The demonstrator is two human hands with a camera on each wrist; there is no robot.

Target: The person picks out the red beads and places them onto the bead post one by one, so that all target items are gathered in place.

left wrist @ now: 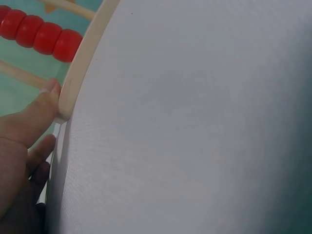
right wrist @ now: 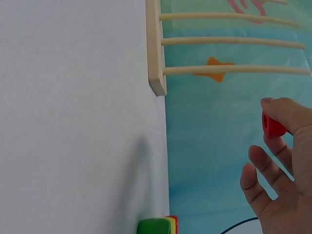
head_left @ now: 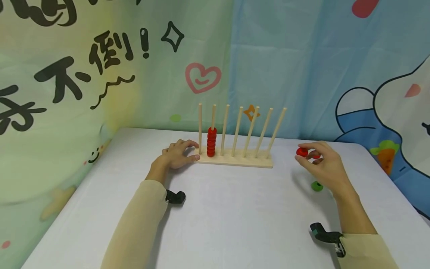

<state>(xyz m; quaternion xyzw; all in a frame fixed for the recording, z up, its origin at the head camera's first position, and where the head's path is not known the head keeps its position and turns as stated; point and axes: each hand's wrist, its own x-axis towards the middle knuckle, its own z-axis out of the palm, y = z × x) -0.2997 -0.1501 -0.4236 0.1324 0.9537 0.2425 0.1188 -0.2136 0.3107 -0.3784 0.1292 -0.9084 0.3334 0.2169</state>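
A wooden peg rack (head_left: 235, 161) with several upright rods stands toward the back of the table. On its second rod from the left is a stack of red beads (head_left: 211, 142). My left hand (head_left: 178, 154) grips the rack's left end, thumb at the front edge and fingers behind. To the right of the rack, my right hand (head_left: 325, 164) is raised over the table, pinching a red bead (right wrist: 273, 126) between thumb and index finger. Its other fingers are loosely bent. The bead's hole shows in the right wrist view.
A green bead (head_left: 317, 186) lies on the white table (head_left: 235, 216) below my right hand. Another red piece (head_left: 316, 157) shows behind the right fingers, partly hidden. Beside the green bead (right wrist: 154, 226), yellow and red edges peek out. A printed cloth (head_left: 275, 56) hangs behind the table.
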